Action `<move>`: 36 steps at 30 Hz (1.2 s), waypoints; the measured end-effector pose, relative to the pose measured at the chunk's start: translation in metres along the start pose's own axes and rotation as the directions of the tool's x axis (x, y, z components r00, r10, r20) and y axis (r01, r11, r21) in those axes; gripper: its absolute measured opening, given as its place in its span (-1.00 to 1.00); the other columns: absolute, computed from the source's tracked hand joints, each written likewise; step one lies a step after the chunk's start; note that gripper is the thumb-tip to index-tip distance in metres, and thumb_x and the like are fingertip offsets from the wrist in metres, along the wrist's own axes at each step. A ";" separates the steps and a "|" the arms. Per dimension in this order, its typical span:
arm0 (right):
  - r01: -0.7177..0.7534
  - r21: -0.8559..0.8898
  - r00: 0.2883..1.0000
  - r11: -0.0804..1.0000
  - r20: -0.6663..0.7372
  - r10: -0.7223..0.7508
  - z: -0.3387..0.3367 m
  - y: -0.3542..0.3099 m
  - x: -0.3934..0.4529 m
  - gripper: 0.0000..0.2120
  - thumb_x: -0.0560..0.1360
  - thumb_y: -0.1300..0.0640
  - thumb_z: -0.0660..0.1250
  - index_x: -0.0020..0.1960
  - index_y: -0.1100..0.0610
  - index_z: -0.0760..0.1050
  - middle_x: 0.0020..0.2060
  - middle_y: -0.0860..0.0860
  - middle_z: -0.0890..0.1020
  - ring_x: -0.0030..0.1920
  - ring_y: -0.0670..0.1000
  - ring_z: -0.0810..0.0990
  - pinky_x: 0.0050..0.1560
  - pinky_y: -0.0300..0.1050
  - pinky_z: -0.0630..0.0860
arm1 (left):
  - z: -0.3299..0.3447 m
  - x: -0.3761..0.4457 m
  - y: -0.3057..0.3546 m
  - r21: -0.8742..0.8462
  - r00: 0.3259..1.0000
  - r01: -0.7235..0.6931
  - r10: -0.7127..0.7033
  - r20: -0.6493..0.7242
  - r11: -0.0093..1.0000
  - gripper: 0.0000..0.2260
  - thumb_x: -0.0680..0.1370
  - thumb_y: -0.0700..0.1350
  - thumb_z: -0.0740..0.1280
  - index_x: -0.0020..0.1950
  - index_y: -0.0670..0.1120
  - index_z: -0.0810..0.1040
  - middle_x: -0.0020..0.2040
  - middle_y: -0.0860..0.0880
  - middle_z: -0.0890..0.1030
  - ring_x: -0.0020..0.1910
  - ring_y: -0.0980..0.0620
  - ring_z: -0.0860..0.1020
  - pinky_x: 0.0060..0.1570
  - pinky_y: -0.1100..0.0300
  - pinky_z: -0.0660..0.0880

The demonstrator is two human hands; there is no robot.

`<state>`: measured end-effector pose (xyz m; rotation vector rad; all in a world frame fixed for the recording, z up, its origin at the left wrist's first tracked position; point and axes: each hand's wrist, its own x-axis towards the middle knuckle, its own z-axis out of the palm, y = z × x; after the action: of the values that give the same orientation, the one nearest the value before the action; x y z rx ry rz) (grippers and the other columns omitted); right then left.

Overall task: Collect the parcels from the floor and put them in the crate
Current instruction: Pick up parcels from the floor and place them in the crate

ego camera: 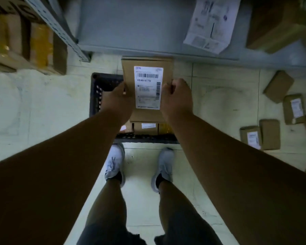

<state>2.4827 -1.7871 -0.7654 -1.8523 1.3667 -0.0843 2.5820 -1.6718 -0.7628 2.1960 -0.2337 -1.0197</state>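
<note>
Both hands gripping labelled parcel (147, 85), left hand (116, 101) and right hand (177, 98) fingers curling round its edges, hovering over black crate (95, 96). More parcels (260, 137) lying on floor (219, 103) at 3 o'clock.

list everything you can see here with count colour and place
held parcel: one, brown with white barcode label, above the crate, gripped on both side edges
crate: one, black, on the floor ahead of the feet, parcels already inside
floor parcels: at least five, brown, some with white labels, scattered at right
shelf boxes: several, brown and yellow, upper left
shelf: one, grey, top centre
paper sheet: one, white, printed, on the shelf at upper right
large box: one, brown, top right
shoes: two, grey-white, on the floor
left hand: grips the parcel's left edge
right hand: grips its right edge
</note>
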 end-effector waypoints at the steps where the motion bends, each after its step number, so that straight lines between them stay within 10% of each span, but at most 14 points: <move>1: -0.020 0.002 1.000 1.000 0.023 0.020 0.019 0.021 0.011 -0.78 0.66 0.01 0.13 0.05 0.12 0.47 -0.04 0.02 0.59 -0.14 -0.06 0.63 -0.34 -0.34 0.57 | 0.011 0.018 -0.017 0.020 1.000 -0.027 0.027 0.017 0.999 -0.79 0.64 0.02 0.18 0.26 0.16 0.48 0.06 0.04 0.61 0.01 -0.02 0.61 -0.08 0.12 0.58; 5: -0.077 -0.032 0.992 0.997 0.102 0.080 0.091 0.093 0.049 -0.71 0.58 -0.15 0.10 0.08 0.00 0.48 0.00 0.00 0.60 -0.12 -0.04 0.65 -0.32 -0.27 0.62 | 0.052 0.075 -0.082 0.160 0.997 -0.074 0.067 0.050 0.984 -0.71 0.68 0.09 0.08 0.41 0.18 0.28 -0.14 0.19 0.49 -0.19 0.13 0.53 -0.27 0.22 0.51; 10: -0.100 -0.070 0.986 0.993 0.130 0.109 0.146 0.155 0.073 -0.74 0.60 0.00 0.22 0.25 -0.01 0.30 0.13 0.02 0.51 0.02 0.03 0.62 -0.17 -0.12 0.67 | 0.107 0.123 -0.152 0.446 0.974 -0.123 0.022 0.225 0.886 -0.64 0.63 -0.16 0.12 0.42 0.08 0.29 0.19 -0.11 0.49 0.02 -0.07 0.52 -0.24 0.28 0.44; 14: 0.074 -0.353 0.957 0.932 0.288 0.033 0.173 0.179 0.080 -0.65 0.62 0.02 0.24 0.38 0.04 0.38 0.31 0.01 0.46 0.20 0.00 0.49 -0.01 -0.44 0.42 | 0.131 0.139 -0.179 0.521 0.950 -0.027 -0.140 0.278 0.853 -0.65 0.58 -0.27 0.16 0.37 -0.10 0.38 0.25 -0.18 0.49 0.14 -0.17 0.53 -0.05 0.18 0.57; 21: 0.119 -0.536 0.922 0.836 0.372 0.108 0.206 0.194 0.078 -0.51 0.56 0.03 0.30 0.42 0.19 0.34 0.51 0.18 0.15 0.44 0.21 0.30 0.43 0.07 0.36 | 0.140 0.132 -0.169 0.797 0.959 -0.111 -0.147 0.243 0.594 -0.60 0.53 -0.17 0.26 0.38 -0.13 0.41 0.37 -0.20 0.31 0.34 -0.24 0.34 0.28 -0.10 0.45; 25: 0.173 -0.550 0.885 0.817 0.450 0.116 0.211 0.199 0.074 -0.47 0.56 -0.05 0.24 0.47 0.12 0.33 0.57 0.22 0.07 0.55 0.28 0.12 0.49 0.22 0.23 | 0.139 0.130 -0.168 0.756 0.963 -0.001 -0.202 0.177 0.655 -0.66 0.54 -0.15 0.27 0.32 -0.13 0.48 0.40 -0.22 0.29 0.34 -0.25 0.36 0.27 -0.10 0.45; 32: 0.110 -0.624 0.823 0.774 0.494 0.281 0.202 0.197 0.070 -0.38 0.53 0.14 0.34 0.53 0.17 0.20 0.53 0.25 0.10 0.49 0.27 0.22 0.42 0.10 0.38 | 0.142 0.127 -0.169 0.870 0.947 -0.130 -0.200 0.251 0.475 -0.56 0.54 -0.15 0.27 0.42 -0.13 0.37 0.35 -0.19 0.32 0.30 -0.17 0.38 0.22 -0.02 0.48; 36: 0.037 -0.567 0.766 0.823 0.544 0.341 0.195 0.187 0.076 -0.33 0.43 0.22 0.43 0.49 0.05 0.29 0.40 0.14 0.38 0.26 0.13 0.48 0.05 -0.13 0.53 | 0.134 0.123 -0.156 0.898 0.898 -0.168 -0.312 0.310 0.408 -0.49 0.54 -0.11 0.30 0.49 0.01 0.32 0.39 -0.17 0.27 0.34 -0.17 0.34 0.26 -0.08 0.42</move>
<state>2.4655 -1.7555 -1.0440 -1.9262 1.1011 1.0492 2.5483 -1.6775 -1.0005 2.8953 -1.1918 -1.7285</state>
